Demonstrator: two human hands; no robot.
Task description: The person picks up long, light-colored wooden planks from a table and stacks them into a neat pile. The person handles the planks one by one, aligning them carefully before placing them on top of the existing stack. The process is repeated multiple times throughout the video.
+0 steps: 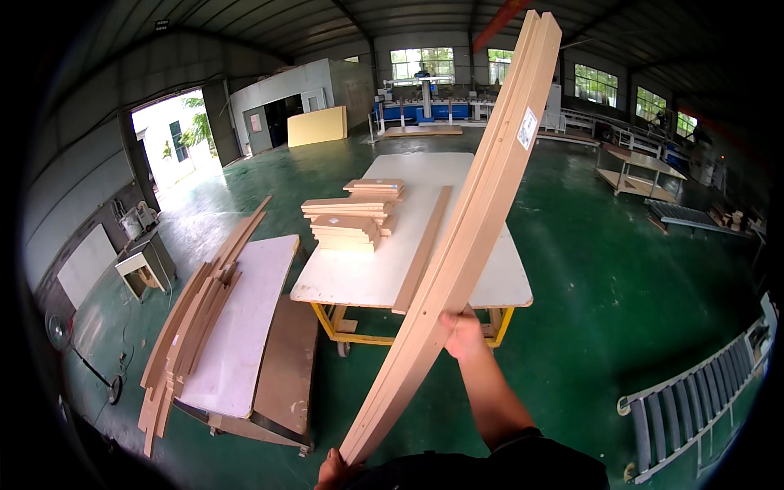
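Observation:
A long pale wooden board [457, 253] slants up in front of me, from low centre to upper right. A groove runs along its length, and a white label [527, 129] is stuck near its upper end. My left hand [331, 471] is closed around the bottom end, at the lower edge of the view. Farther up, my right hand [463, 333] grips the board's right side; the fingers behind it are partly hidden. Beyond the board stands a white-topped table [343, 282] on a yellow wheeled frame. On it lie a narrow wooden strip [425, 249] and stacks of short wooden pieces [347, 233].
To the left, long boards [196, 318] lie along a second white-topped table [245, 359], overhanging its near end. A roller conveyor [694, 400] stands at the lower right. A floor fan [82, 351] is at far left. Blue machinery [433, 110] lines the back.

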